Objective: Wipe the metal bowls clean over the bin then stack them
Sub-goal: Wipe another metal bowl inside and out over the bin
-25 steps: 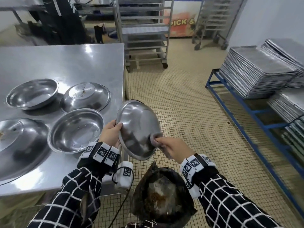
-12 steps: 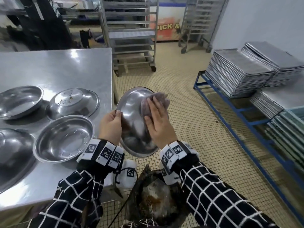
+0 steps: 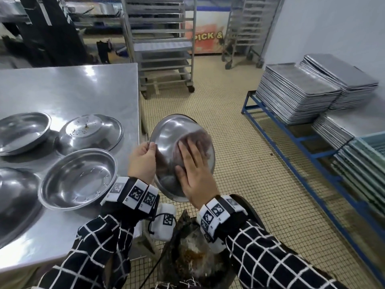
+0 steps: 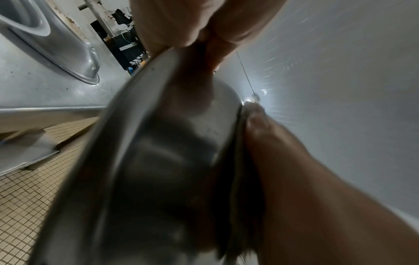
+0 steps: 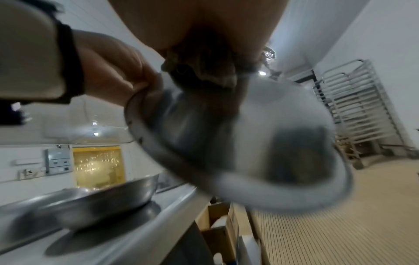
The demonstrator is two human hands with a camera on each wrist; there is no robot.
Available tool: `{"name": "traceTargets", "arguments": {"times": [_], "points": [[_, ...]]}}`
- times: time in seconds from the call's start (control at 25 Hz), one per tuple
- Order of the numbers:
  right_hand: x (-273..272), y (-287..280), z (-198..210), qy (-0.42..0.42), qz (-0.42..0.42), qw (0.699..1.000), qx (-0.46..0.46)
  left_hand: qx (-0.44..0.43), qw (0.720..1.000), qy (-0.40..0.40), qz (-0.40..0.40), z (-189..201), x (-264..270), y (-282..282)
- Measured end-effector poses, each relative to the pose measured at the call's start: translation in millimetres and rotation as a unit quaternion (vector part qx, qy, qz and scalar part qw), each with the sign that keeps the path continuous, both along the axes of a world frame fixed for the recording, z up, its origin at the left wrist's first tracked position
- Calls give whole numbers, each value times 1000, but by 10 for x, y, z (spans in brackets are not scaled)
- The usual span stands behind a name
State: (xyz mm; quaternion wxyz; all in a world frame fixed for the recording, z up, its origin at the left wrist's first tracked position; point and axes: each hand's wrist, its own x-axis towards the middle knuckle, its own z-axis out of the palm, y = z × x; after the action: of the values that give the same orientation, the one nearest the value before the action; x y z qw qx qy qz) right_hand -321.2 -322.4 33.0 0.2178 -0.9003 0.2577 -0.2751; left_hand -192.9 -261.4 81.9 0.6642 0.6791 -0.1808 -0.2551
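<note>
A steel bowl (image 3: 166, 132) is held tilted on edge above the black-lined bin (image 3: 193, 257), its hollow facing me. My left hand (image 3: 143, 161) grips its left rim, thumb on the inside. My right hand (image 3: 195, 170) lies flat inside the bowl with straight fingers and presses a greyish-purple cloth (image 3: 200, 140) against the upper right of the hollow. The left wrist view shows the bowl (image 4: 158, 161) edge-on, blurred. In the right wrist view the cloth (image 5: 204, 68) is bunched under my palm against the bowl (image 5: 272, 143).
Several more bowls rest on the steel table (image 3: 73, 90): an upright one (image 3: 77, 180) nearest my left wrist, an upturned one with crumbs (image 3: 89, 132), another (image 3: 23, 132) at the left. Stacked trays (image 3: 295, 94) on a blue rack stand to the right. Tiled floor lies between.
My right hand has carried the cloth from the bowl's lower right rim up into its hollow and now lies flat there. The left hand has kept its grip on the rim.
</note>
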Motion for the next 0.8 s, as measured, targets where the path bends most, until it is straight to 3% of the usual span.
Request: {"name": "traceTargets", "arguments": {"times": [0.12,0.24,0.36,0.48,0.6,0.72,0.8], "points": [[132,-325,187,-32,-61,997,-40,-2,999,10,-35,27,-28,-3],[-16,-641,169,-54,-129,988,65,11,999,27,-43,5,68,5],[-262,-492,-84,-30,-126,982,138,16,999,40,-11,-87,177,26],[-262,-82,-277,-28,-30,999,30,19,998,55,18,-160,194,24],[-25,-11,-97,-10,32,998,-54,23,997,69,1,-145,113,-11],[109,-314,120,-37,-62,996,-48,3,995,92,-42,-114,77,-19],[-25,-565,79,-44,-124,990,56,-7,994,87,-60,-108,100,1]]}}
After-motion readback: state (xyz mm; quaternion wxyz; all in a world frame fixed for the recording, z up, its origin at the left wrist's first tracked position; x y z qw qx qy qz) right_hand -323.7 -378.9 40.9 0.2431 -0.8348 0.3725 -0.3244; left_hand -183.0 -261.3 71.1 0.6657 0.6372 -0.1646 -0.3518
